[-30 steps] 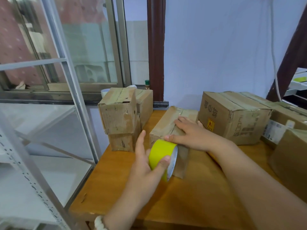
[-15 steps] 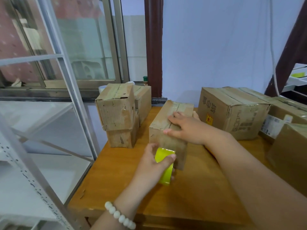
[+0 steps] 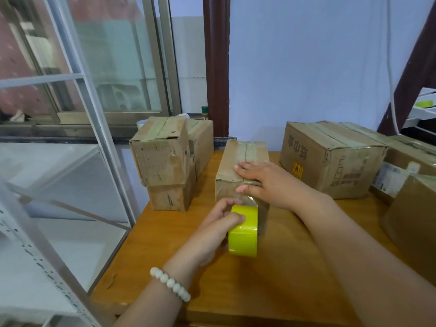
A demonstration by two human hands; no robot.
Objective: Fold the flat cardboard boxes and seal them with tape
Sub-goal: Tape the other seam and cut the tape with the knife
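A long narrow cardboard box [image 3: 238, 156] lies on the wooden table [image 3: 271, 279], its short end toward me. My right hand [image 3: 266, 180] rests flat on the near end of its top, thumb over the front edge, pinning a strip of clear tape. My left hand [image 3: 217, 225] grips a yellow tape roll [image 3: 243, 231] just below that edge, in front of the box's end face. A short stretch of clear tape runs from the roll up to the box.
Two worn boxes [image 3: 165, 161] are stacked at the table's left back. A larger printed box [image 3: 330, 159] stands at the right, with more boxes [image 3: 412, 223] beyond it. A metal shelf frame [image 3: 94, 128] borders the table's left side.
The tape roll has turned from side-on to edge-on and dropped down in front of the box's end, pulling tape out. My right hand slid toward the box's near edge.
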